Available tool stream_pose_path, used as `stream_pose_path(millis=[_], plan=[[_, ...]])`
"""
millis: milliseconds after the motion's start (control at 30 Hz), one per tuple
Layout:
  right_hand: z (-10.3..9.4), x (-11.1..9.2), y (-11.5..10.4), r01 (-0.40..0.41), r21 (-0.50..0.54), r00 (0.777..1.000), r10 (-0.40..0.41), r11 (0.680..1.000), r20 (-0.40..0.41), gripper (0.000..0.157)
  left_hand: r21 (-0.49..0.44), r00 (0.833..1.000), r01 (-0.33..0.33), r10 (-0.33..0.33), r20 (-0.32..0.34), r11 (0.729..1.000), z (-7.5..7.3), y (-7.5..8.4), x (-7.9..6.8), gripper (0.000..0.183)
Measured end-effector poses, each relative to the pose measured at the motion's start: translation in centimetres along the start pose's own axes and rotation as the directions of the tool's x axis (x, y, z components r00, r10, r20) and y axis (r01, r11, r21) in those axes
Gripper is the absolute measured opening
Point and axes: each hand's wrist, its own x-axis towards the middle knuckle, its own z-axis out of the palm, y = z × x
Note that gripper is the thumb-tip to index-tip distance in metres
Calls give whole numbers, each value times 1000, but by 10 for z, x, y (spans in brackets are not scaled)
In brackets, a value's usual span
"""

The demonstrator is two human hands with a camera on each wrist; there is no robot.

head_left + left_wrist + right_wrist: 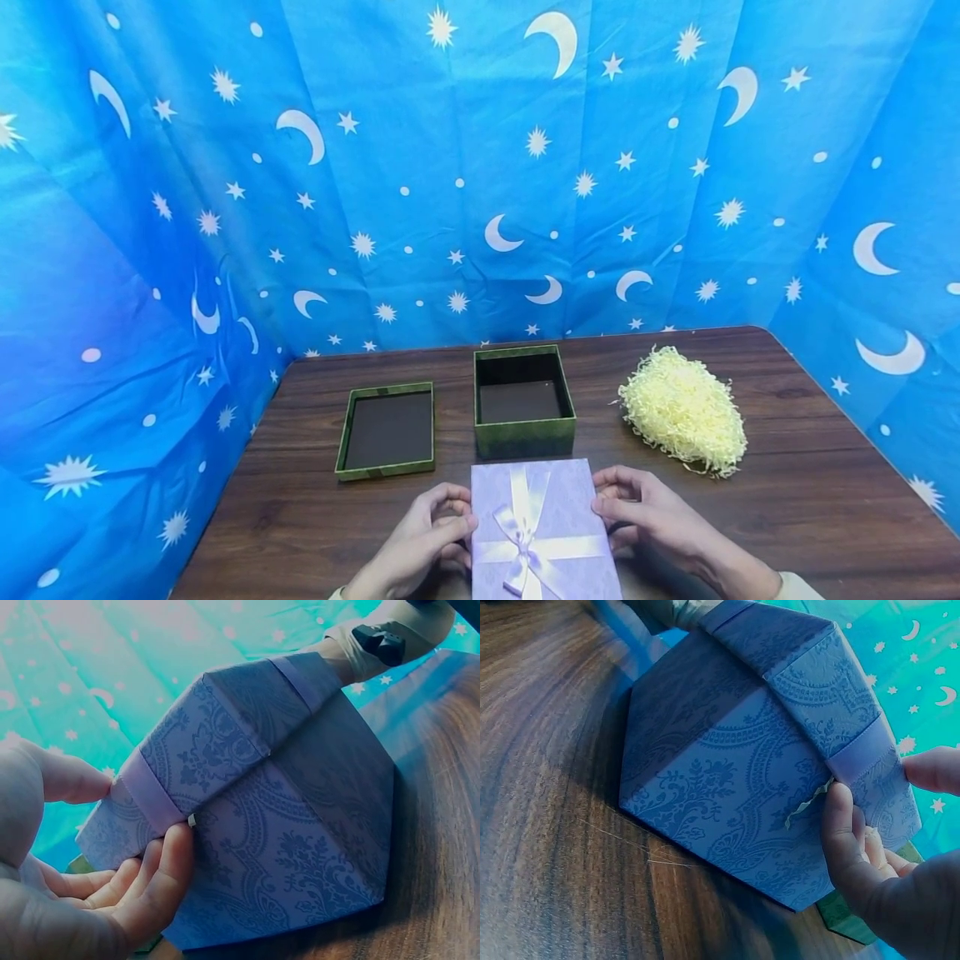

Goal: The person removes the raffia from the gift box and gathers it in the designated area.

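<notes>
Lavender paisley-patterned box [712, 795] with ribbon-tied lid [562, 525] occupies the near side of the dark wood-grain table [810, 500], before the open green box [525, 438]; my left hand [429, 532] and right hand [648, 512] grip opposite lid sides.

Purple box [277, 847] — near end cut off, btm head view; inside hidden by lid [568, 504].

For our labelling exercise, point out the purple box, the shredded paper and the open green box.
Purple box [274, 814]: left wrist view, patterned side wall.
Shredded paper [682, 412]: head view, middle of the pile.
Open green box [525, 438]: head view, outer front wall.
</notes>
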Motion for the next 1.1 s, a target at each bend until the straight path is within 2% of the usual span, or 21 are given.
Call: stream_pose_path(millis=[400, 1100], plan=[[1, 1, -4, -9, -16, 1000, 8, 1000, -24, 49, 20, 1000, -13, 13, -11, 1000, 1, 6, -1, 50], [1, -2, -15, 10, -14, 1000, -10, 1000, -17, 50, 63, 998, -56, 57, -9, 996, 4, 19, -2, 48]])
